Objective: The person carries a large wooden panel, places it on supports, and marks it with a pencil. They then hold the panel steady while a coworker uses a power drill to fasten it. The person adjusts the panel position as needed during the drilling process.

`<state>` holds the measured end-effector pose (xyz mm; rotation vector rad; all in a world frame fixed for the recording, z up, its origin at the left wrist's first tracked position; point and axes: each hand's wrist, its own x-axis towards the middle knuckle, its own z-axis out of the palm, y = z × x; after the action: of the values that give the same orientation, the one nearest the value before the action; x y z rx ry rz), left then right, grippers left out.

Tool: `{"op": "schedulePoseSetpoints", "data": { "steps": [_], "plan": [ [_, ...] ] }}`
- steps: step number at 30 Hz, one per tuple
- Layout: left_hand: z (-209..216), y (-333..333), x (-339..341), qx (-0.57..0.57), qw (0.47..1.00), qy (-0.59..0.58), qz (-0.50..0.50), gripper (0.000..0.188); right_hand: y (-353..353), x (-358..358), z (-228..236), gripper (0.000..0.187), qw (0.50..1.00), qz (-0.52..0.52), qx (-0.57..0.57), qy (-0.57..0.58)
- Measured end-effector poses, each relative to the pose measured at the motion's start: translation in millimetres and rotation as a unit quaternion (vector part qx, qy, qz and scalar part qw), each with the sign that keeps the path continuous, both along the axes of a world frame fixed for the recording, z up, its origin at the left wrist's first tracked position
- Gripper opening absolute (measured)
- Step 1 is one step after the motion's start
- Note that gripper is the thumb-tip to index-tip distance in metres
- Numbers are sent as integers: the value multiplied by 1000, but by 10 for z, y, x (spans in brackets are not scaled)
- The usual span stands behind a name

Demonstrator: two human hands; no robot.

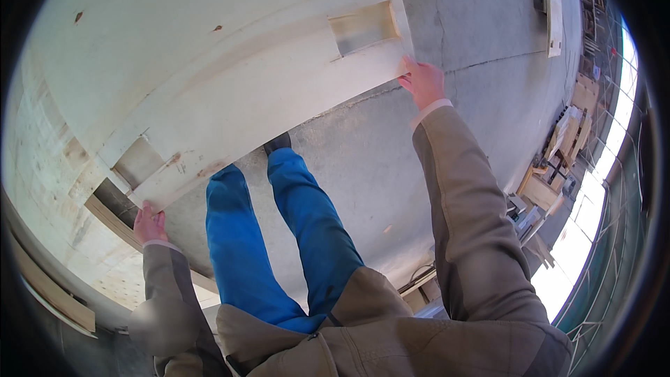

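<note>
A large pale plywood sheet stretches across the upper left, its near edge in front of my legs. Two rectangular cutouts pierce it, one near each near corner. With my right hand I grip the right near corner, just below the right cutout. My left hand pinches the left near corner, below the left cutout. Both hands have fingers closed on the edge. What lies beneath most of the sheet is hidden.
Grey cracked concrete floor spreads to the right and under my feet. At left lies another plywood surface with a timber edge. A long board lies at the upper right. Wood scraps are piled along the right side.
</note>
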<state>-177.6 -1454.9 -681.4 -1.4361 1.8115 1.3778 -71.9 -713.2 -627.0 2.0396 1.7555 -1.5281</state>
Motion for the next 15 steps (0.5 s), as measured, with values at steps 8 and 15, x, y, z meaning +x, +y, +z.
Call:
{"op": "schedulePoseSetpoints", "data": {
  "steps": [8, 15],
  "plan": [
    [80, 166, -3, -39, 999, 4, -5, 46, -43, 32, -84, 41, 996, -78, -13, 31],
    [81, 73, -68, -14, 999, -28, -28, 45, 42, 46, -49, 29, 1000, -22, 18, -2]
  ]
}}
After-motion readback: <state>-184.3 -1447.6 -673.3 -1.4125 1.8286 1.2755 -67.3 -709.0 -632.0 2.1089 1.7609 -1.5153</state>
